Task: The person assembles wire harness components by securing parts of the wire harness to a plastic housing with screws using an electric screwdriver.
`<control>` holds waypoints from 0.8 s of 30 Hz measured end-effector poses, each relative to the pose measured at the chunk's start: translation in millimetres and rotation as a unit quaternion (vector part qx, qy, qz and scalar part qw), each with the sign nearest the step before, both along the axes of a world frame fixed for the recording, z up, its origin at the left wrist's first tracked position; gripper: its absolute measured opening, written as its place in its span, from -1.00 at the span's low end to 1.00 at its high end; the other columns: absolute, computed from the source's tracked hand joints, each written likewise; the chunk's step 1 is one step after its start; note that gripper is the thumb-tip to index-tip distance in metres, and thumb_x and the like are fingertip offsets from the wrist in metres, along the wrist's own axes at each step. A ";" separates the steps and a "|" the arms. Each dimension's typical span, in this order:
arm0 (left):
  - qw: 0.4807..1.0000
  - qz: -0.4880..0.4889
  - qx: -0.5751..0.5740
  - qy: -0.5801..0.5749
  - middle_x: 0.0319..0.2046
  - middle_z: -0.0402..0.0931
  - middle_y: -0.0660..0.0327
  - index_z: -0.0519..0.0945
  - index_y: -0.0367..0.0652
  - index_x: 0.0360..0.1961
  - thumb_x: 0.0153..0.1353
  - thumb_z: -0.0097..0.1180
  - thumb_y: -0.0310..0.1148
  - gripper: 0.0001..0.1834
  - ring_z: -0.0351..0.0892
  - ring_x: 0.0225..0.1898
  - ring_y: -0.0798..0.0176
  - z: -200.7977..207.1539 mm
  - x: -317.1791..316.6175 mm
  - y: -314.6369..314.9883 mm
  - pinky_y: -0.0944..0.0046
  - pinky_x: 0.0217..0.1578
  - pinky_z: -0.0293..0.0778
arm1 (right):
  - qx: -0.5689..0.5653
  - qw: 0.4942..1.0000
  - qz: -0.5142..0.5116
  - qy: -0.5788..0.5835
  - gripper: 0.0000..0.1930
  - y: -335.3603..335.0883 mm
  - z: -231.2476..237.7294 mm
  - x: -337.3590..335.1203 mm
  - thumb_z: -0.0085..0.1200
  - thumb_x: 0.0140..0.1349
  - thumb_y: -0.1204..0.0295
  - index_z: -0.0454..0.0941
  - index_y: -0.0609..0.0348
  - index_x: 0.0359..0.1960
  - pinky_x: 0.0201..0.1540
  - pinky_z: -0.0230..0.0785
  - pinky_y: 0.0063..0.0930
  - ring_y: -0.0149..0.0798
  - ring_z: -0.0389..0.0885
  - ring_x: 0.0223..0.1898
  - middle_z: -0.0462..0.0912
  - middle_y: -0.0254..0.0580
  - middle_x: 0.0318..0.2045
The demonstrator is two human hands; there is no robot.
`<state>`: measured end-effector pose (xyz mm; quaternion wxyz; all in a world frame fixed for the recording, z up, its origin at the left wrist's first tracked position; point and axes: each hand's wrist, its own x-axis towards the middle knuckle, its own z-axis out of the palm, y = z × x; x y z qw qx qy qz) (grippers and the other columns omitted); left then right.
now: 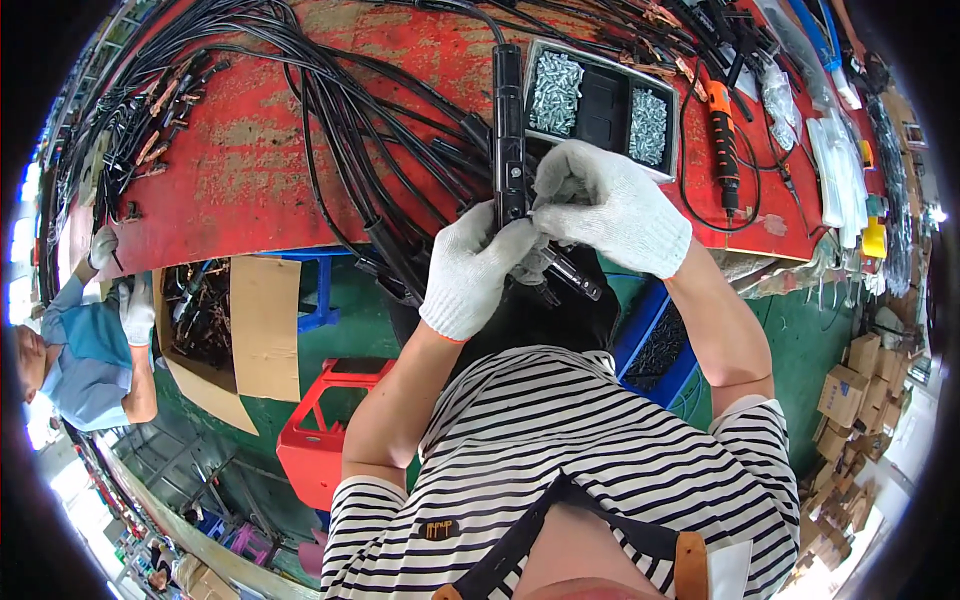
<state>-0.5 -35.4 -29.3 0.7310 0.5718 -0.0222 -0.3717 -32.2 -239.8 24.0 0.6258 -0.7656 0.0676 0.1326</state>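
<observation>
A black tubular handle [508, 110] with a cable out of its far end lies lengthwise over the table edge. White-gloved, my left hand [466, 275] is closed on its near end, thumb against the side. My right hand [618, 215], in a matching glove, pinches with bent fingertips right at the same end of the handle. Whatever sits between those fingertips is too small and covered to make out. Just below my hands another black part [572, 272] slants down to the right, its upper end hidden by the gloves.
Behind my right hand stands a tray [602, 100] of silvery screws. An orange-and-black electric screwdriver [722, 140] lies right of it on the red table [250, 165]. Bundled black cables [340, 110] spread left. Below are a red stool [315, 430] and a cardboard box [265, 330]; a co-worker [95, 345] is at left.
</observation>
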 end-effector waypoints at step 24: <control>0.993 -0.009 0.060 -0.106 -0.24 0.76 0.13 0.67 -0.39 0.03 0.47 0.17 -0.34 -0.70 0.70 -0.35 0.36 -4.1 0.2 -5.6 0.36 -0.30 0.61 | 0.114 0.987 -0.044 0.108 -0.65 1.4 -20.0 18.5 0.45 0.07 0.34 0.54 0.24 -0.27 -0.42 0.44 -0.45 -0.40 0.58 -0.44 0.55 -0.31 -0.43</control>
